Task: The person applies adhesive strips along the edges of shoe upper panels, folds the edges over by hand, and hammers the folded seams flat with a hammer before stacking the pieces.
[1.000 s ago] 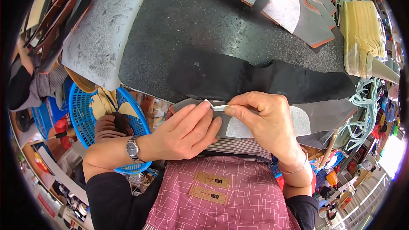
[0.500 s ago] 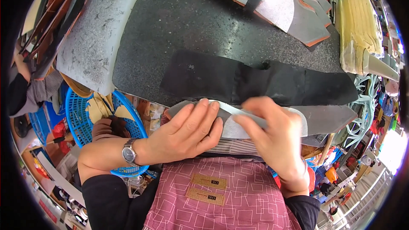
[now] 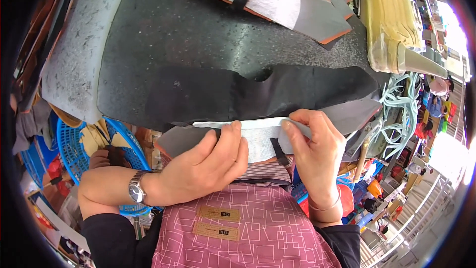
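A narrow white strip (image 3: 265,123) lies along the seam between a long black panel (image 3: 198,89) and a grey panel with a whitish woven patch (image 3: 258,144). My left hand (image 3: 206,166) is closed, its fingertips pressed together on the strip and its lower edge; what lies beneath them is hidden. To the right, my right hand (image 3: 317,144) pinches the strip between thumb and index finger, its loose part running behind the hand. A short black tab (image 3: 279,152) hangs over the patch between my hands.
Grey panels with orange edges (image 3: 317,22) are stacked at the back of the dark worktop (image 3: 163,25). A wrapped yellowish block (image 3: 391,25) stands at the far right, above a tangle of pale green strips (image 3: 401,114). A blue basket (image 3: 69,144) with scraps is at lower left.
The panels and worktop have shifted left in view. My hands are farther apart, and more of the white strip lies along the seam. The black tab has come into sight between them.
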A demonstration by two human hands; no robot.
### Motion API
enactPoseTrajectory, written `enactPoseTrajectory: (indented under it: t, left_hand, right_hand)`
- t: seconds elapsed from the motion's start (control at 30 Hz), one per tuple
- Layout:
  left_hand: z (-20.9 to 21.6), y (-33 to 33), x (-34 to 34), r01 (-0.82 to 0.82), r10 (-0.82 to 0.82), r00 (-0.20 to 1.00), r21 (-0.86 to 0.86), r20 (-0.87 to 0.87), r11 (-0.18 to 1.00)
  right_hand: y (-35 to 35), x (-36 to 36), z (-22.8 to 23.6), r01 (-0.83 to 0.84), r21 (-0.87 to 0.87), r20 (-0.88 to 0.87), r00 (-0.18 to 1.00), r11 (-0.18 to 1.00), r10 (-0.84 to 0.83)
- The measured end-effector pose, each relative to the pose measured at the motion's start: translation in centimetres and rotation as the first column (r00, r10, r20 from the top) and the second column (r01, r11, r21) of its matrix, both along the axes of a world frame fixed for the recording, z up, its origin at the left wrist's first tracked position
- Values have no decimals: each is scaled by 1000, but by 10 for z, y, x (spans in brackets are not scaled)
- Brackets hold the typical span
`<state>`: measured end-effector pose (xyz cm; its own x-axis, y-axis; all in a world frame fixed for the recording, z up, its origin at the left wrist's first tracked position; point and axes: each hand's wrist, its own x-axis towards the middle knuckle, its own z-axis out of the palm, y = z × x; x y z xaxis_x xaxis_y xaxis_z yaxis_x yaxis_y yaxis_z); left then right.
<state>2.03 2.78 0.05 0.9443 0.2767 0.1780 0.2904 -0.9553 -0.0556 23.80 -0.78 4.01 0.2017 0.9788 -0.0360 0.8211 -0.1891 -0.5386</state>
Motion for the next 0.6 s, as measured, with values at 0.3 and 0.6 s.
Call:
enactPoseTrajectory:
  t: [0.3,0.6]
  left_hand:
    - [15,-5,47,-26,22,999,-97,-43,995]
    - [5,-16,75,-108,112,992,-61,55,992]
  right_hand:
    - [-5,12,6,-30,16,51,998,999,30]
    - [0,27,-6,63,35,43,997,997,-65]
